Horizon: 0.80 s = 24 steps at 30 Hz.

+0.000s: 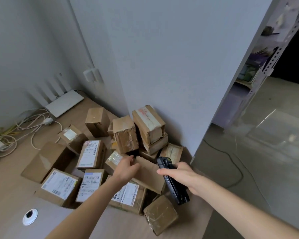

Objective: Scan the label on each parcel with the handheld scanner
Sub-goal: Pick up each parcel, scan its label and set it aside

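— What's piled there in the corner?

— Brown cardboard parcels, a loose heap on the pale wooden table, pushed up against the white wall. Boxy, creased, several wrapped in shiny clear tape. Some lie with white printed labels up; the barcodes show, but the print is too small to read.

— And the hands?

— The right hand grips the handheld scanner, a black slab of plastic, its head tilted toward the heap and its lower end jutting below the palm. The left hand is on a plain parcel in the middle of the heap, its fingers curled over the far edge. That parcel shows bare cardboard; whatever label it carries is out of sight.

— Anything standing in the way?

— A taped upright box and a stack topped by a box with red print rise right behind the left hand. Both forearms cover parts of the front parcels.

— What else is around?

— A flat white router with upright antennas by the far wall, a tangle of white cables beside it, a round cable hole in the table's near edge. On the right, a perforated metal shelf post; the things on its shelves are blurred.
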Motion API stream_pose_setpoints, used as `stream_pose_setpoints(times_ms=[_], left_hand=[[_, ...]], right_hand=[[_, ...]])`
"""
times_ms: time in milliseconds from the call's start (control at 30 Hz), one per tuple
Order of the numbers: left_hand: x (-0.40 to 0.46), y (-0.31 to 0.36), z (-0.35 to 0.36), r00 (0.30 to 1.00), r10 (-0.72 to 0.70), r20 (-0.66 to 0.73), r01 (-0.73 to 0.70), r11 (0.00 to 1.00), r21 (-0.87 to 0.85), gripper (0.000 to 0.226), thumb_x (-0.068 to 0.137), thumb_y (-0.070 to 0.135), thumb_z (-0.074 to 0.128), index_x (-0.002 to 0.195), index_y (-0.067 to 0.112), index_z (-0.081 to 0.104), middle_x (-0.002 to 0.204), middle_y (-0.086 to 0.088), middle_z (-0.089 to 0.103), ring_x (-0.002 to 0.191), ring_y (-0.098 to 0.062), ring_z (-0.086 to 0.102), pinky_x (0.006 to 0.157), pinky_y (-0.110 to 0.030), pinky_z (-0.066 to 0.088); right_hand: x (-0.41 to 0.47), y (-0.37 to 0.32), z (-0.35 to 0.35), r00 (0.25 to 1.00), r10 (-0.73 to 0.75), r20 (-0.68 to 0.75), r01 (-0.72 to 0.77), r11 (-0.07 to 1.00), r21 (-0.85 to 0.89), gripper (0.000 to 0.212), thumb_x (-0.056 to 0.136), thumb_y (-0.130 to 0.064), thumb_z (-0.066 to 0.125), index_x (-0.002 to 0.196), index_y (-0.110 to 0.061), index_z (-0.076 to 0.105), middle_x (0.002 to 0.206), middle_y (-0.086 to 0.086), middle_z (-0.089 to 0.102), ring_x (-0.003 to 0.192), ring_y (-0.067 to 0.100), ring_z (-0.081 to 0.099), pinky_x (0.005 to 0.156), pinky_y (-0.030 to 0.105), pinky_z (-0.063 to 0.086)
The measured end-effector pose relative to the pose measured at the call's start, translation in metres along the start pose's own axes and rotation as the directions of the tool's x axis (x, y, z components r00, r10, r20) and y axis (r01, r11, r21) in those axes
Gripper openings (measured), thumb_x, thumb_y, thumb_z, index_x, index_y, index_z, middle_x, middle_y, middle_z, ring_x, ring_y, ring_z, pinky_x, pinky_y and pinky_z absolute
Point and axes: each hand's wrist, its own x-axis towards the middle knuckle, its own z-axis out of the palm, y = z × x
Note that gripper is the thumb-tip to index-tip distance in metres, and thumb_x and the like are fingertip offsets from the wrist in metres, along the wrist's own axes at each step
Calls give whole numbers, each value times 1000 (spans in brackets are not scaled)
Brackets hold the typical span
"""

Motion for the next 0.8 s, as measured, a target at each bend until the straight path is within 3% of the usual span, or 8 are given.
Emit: stream_pose_setpoints(times_ms=[67, 167, 267, 400, 500, 633, 733, 800], left_hand=[[-11, 1, -1, 1000, 9, -6, -9, 999, -50, 37, 98, 26, 51, 133, 15, 54, 136, -8, 55, 124, -25, 53, 103, -40, 46], [-31, 0, -4, 998, 25, -55, -33, 988, -154, 29, 95, 33, 57, 122, 20, 54, 119, -2, 59, 108, -18, 58, 87, -33, 50], [-57, -2, -10, 991, 8, -133, -48, 953, -299, 27, 92, 43, 63, 108, 24, 53, 110, 0, 59, 99, -16, 58, 80, -33, 52], [-103, -10, -27, 947, 6, -320, -133, 917, -375, 31, 91, 49, 65, 101, 21, 53, 103, 0, 61, 94, -12, 60, 81, -36, 56], [-152, -23, -43, 924, 23, -382, -198, 884, -424, 30, 93, 38, 67, 114, 25, 51, 111, 5, 59, 99, -10, 61, 84, -33, 57], [-231, -50, -65, 923, 74, -377, -271, 821, -503, 38, 97, 23, 65, 134, 25, 55, 116, -1, 58, 100, -18, 68, 82, -35, 61], [-289, -71, -78, 897, 87, -433, -337, 768, -545, 37, 93, 20, 69, 128, 24, 58, 117, 1, 62, 95, -12, 70, 70, -22, 58], [-324, -86, -88, 878, 79, -472, -374, 730, -573, 33, 91, 21, 72, 122, 24, 60, 120, 4, 64, 102, -9, 68, 75, -23, 58]], right_hand=[[-7, -2, -2, 1000, -25, -9, 25, 1000, 6, 98, 67, -57, 92, 143, -13, 47, 123, 5, 63, 110, 22, 64, 93, 38, 55], [-23, -7, -1, 998, -65, -24, 65, 998, 22, 103, 67, -57, 92, 148, -14, 43, 127, 3, 60, 113, 22, 60, 92, 36, 52], [-49, -15, 5, 990, -125, -63, 128, 991, 42, 101, 68, -56, 92, 148, -17, 43, 108, -8, 54, 93, 10, 55, 69, 27, 45], [-91, -24, 19, 967, -229, -107, 234, 972, 34, 70, 69, -54, 91, 126, -23, 63, 97, -11, 68, 86, 6, 66, 60, 23, 46], [-133, -28, 36, 947, -299, -114, 305, 952, 36, 43, 73, -47, 92, 101, -29, 64, 70, -17, 72, 59, 2, 70, 44, 19, 49], [-198, -28, 72, 915, -395, -82, 394, 919, -31, 37, 73, -49, 90, 93, -28, 67, 88, -5, 75, 81, 12, 71, 59, 24, 48], [-243, -27, 100, 894, -446, -51, 443, 895, -60, 41, 72, -48, 91, 99, -23, 73, 94, 2, 76, 88, 19, 72, 65, 29, 52], [-274, -28, 120, 870, -492, -22, 489, 869, -70, 41, 70, -49, 91, 97, -25, 72, 95, 1, 76, 89, 20, 72, 67, 31, 54]])
